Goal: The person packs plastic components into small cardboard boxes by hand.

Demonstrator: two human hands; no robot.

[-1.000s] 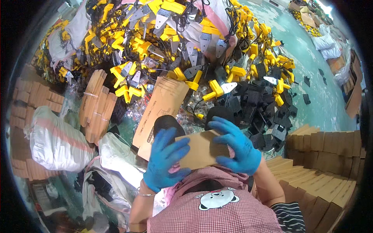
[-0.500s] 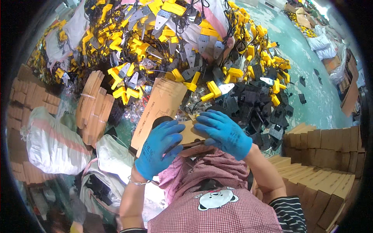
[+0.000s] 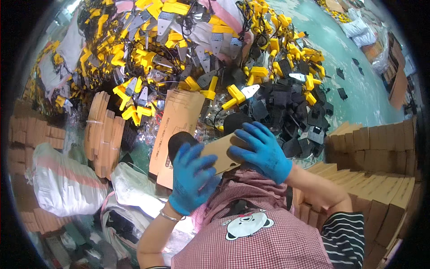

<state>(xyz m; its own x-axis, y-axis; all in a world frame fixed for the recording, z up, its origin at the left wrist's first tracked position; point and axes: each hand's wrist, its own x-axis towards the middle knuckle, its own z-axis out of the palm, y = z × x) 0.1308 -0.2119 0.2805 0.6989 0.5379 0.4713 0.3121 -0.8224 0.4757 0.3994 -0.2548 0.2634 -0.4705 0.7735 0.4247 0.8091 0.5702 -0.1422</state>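
Blue gloves on both hands in the head view, which is the only angle here, and between them is a small plain brown cardboard box [image 3: 219, 154], held up just in front of the apron [image 3: 264, 246]. The left hand [image 3: 195, 181] has its fingers spread and loosely bent, overlapping the left end of the box. The right hand [image 3: 263, 152] has its fingers laid over the right end, but its thumb is hidden, so I can't tell if it's actually pinching anything. The box sits a bit tilted, right end higher in the frame. Two dark rounded shapes [image 3: 181, 143] poke out just past it, one by each hand. Near the left one there's a stack of flat brown cardboard [image 3: 179, 119], and beyond that a huge messy heap of yellow tools [image 3: 235, 95] with grey metal plates and black cords. Black plastic pieces [image 3: 293, 107] are piled to the right of that, with a few strays on the green floor [image 3: 331, 80]. Over on the right, rows of brown cartons [image 3: 358, 184] stand packed side by side, and on the left there's a stuffed white sack [image 3: 67, 179] with a pink stripe.
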